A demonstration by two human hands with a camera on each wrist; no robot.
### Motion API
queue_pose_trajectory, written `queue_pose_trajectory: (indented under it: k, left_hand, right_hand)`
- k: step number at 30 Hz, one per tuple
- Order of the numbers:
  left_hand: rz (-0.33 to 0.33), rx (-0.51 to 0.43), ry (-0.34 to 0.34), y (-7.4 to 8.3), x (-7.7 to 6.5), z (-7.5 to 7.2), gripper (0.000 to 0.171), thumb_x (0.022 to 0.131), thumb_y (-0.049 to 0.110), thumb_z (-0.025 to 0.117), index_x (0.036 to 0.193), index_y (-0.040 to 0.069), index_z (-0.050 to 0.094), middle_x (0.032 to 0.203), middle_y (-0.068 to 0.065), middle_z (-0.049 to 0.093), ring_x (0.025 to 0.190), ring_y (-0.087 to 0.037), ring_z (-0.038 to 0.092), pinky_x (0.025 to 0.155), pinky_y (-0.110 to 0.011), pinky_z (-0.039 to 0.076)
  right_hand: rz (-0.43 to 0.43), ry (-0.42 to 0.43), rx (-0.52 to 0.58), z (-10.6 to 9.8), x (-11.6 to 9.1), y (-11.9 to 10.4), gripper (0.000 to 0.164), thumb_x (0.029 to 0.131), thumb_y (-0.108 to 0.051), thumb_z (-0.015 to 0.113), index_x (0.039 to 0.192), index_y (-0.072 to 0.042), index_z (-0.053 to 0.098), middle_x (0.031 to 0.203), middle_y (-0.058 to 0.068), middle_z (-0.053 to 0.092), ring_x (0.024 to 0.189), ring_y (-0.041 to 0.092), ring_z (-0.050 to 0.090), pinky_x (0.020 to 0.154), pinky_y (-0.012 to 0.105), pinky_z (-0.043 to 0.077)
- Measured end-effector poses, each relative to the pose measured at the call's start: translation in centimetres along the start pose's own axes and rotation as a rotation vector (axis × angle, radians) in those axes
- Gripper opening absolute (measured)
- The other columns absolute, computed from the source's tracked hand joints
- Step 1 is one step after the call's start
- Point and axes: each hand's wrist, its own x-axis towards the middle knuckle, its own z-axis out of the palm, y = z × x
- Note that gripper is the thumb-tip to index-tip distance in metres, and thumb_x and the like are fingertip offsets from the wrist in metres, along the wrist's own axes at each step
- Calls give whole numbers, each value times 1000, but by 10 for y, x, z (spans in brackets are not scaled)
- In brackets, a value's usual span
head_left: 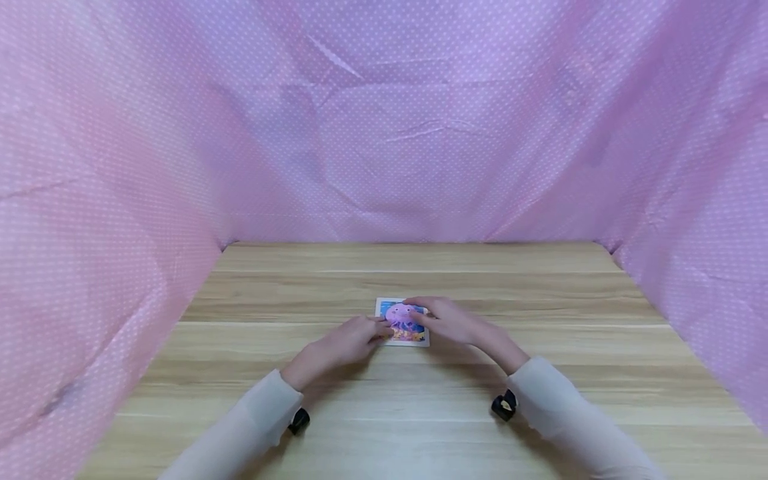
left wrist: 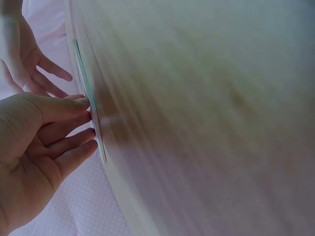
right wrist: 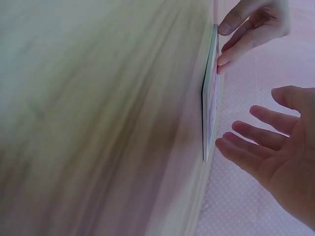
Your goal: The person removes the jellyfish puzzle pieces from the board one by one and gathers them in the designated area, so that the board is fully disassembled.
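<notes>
A flat square picture board (head_left: 414, 335) with a white border lies on the wooden table, showing a pink jellyfish over a blue and yellow sea scene. At its left side is my left hand (head_left: 358, 335), its fingertips on the picture face and the thumb (right wrist: 225, 28) at the edge. My right hand (head_left: 449, 320) is held over the right part of the board with its fingers spread and loosely bent. From the right wrist view, that hand's fingertips (right wrist: 222, 143) stand a small distance off the picture face. Its palm holds nothing.
The wood-grain table (head_left: 390, 420) stretches around the board on all sides. Pink polka-dot cloth (head_left: 384, 147) hangs behind the table and along both sides. Black wrist devices (head_left: 504, 405) show below both light sleeves.
</notes>
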Motion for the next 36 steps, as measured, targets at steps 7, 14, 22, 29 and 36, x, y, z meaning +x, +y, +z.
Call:
queue_pose_trajectory:
  k: [7,14,22,29,36]
  left_hand:
    - [35,-12,8,0,-2,0,28,103,4,57,127,5,70,137,-14,66,129,-28,62,106,-40,52]
    - [42,-20,-31,-1,-3,1,31,102,9,61,132,3,66,141,-16,61,135,-30,56,110,-41,48]
    - [126,18,8,-3,-1,1,28,102,1,58,127,-2,68,134,-20,65,130,-32,60,107,-41,51]
    - [151,17,0,-1,-1,-2,27,101,0,58,125,-4,69,133,-21,66,124,-31,64,102,-40,55]
    - [149,20,-17,-2,-2,-4,27,102,1,57,126,-3,69,132,-17,68,121,-27,67,100,-38,56]
  right_hand:
    - [-35,-9,82,4,13,0,39,110,-21,46,141,0,58,142,17,62,137,35,54,114,53,43]
    - [-74,-23,87,8,28,-1,37,110,-17,46,139,1,59,141,19,63,133,34,57,112,52,46]
    - [-73,-10,61,13,43,-5,32,107,-11,50,133,4,63,132,20,67,126,34,62,107,50,50]
    - [-65,-8,20,16,53,-5,30,102,-7,57,127,7,65,119,21,72,112,32,68,100,45,55]
    - [-96,-29,-54,20,64,2,28,99,-4,61,123,7,67,117,19,73,107,28,69,94,37,58]
